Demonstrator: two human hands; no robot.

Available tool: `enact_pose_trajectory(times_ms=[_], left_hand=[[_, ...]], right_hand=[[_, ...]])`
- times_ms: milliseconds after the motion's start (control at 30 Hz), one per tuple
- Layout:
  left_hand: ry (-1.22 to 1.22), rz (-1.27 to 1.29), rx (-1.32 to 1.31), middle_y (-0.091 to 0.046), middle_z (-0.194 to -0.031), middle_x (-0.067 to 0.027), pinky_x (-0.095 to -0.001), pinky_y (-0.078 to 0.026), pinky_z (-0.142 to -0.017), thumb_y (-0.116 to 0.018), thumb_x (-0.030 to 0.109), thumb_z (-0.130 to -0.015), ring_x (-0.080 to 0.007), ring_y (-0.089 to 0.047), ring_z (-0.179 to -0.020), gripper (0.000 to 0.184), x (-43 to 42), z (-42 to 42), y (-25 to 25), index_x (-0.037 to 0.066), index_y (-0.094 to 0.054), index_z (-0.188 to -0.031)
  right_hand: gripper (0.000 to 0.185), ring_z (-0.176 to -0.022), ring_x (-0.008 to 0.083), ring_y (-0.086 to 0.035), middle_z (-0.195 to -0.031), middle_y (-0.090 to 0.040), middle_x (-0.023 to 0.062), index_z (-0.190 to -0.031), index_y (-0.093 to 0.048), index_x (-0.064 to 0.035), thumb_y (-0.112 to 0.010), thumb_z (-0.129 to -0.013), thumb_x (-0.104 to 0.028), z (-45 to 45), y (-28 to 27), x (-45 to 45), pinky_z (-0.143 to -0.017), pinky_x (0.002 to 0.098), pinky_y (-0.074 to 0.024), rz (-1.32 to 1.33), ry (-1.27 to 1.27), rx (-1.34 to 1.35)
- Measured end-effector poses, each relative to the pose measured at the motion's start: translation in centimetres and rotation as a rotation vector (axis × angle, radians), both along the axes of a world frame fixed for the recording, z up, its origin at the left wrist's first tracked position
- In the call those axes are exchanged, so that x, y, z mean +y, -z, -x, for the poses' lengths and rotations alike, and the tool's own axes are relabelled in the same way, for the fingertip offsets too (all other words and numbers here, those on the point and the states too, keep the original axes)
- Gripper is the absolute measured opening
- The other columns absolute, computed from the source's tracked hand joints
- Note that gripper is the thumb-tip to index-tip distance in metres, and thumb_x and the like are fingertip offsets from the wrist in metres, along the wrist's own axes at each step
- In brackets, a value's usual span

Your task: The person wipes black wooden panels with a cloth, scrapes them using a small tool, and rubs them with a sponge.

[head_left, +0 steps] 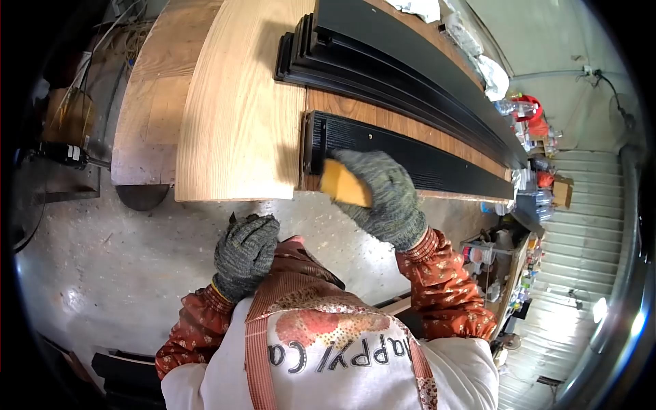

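Observation:
My right hand [383,195], in a grey knitted glove, is closed around a yellow-orange sponge-like pad [345,183]. It is over the near edge of a black wood-grain board [417,154], close to the board's left end; whether the pad touches the board is hard to tell. My left hand [246,253], gloved alike, is curled shut in front of my body, below the bench edge. A small dark bit shows at its fingertips, too little to name.
Stacked black mouldings [396,82] lie behind the board on a brown wood-grain surface. A pale wooden panel [239,102] adjoins on the left. White wrapping [492,75] lies along the far side. Cluttered shelves [506,273] stand at right. More black pieces [126,376] are at lower left.

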State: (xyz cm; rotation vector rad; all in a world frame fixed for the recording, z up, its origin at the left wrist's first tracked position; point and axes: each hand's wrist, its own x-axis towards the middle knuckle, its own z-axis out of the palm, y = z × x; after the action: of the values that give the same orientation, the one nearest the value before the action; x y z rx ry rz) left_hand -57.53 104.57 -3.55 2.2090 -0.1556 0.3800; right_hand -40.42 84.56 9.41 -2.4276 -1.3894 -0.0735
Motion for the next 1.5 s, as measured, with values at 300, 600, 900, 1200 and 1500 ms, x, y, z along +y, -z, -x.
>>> enact_pose_trajectory(times_ms=[300,600,900,1200,1500], left_hand=[[-0.064,-0.040,-0.021,-0.064,-0.112,-0.0133,-0.0471,-0.045,-0.094,-0.058,0.013,-0.084,-0.0331,-0.060,-0.102,0.029,0.0,1.1,0.9,0.004,-0.064,-0.110],[0.117,-0.186,-0.205,-0.066,-0.107,-0.0145,-0.0454,-0.048,-0.090,-0.061,0.014,-0.081,-0.0344,-0.061,-0.101,0.025,-1.0,-0.3,0.6,0.002,-0.066,-0.102],[0.398,-0.158,-0.289,-0.065,-0.108,-0.0116,-0.0438,-0.049,-0.088,-0.059,0.012,-0.084,-0.0312,-0.062,-0.099,0.023,-8.6,-6.0,-5.5,0.004,-0.065,-0.104],[0.746,-0.114,-0.321,-0.066,-0.099,-0.0115,-0.0444,-0.050,-0.083,-0.065,0.012,-0.076,-0.0315,-0.063,-0.092,0.023,-29.1,-11.7,-5.3,0.007,-0.067,-0.098],[1.175,-0.337,-0.303,-0.066,-0.100,-0.0126,-0.0447,-0.050,-0.087,-0.068,0.016,-0.071,-0.0320,-0.064,-0.091,0.030,-54.6,-16.4,-8.8,0.007,-0.066,-0.099]], right_hand=[[0.063,-0.101,0.0276,-0.060,-0.109,-0.063,0.0128,-0.130,-0.052,-0.0120,-0.076,-0.075,-0.029,-8.3,-1.7,4.7,-0.088,0.0406,-0.0497,0.210,0.056,-0.097],[0.069,-0.100,0.0336,-0.061,-0.115,-0.061,0.0174,-0.132,-0.049,-0.0103,-0.077,-0.074,-0.034,-5.7,-1.0,1.0,-0.088,0.0428,-0.0499,-0.050,0.362,-0.095],[0.080,-0.107,0.0260,-0.061,-0.117,-0.059,0.0150,-0.138,-0.042,-0.0073,-0.081,-0.073,-0.034,0.7,0.3,-15.3,-0.094,0.0379,-0.0482,-0.630,0.815,0.121],[0.077,-0.105,0.0184,-0.058,-0.115,-0.057,0.0114,-0.136,-0.039,-0.0013,-0.082,-0.074,-0.013,5.1,3.0,-37.6,-0.088,0.0327,-0.0526,-1.269,1.090,0.237],[0.056,-0.089,0.0144,-0.061,-0.103,-0.062,0.0082,-0.122,-0.051,0.0012,-0.079,-0.076,-0.013,15.4,1.9,-62.7,-0.078,0.0281,-0.0528,-1.408,1.589,-0.034]])
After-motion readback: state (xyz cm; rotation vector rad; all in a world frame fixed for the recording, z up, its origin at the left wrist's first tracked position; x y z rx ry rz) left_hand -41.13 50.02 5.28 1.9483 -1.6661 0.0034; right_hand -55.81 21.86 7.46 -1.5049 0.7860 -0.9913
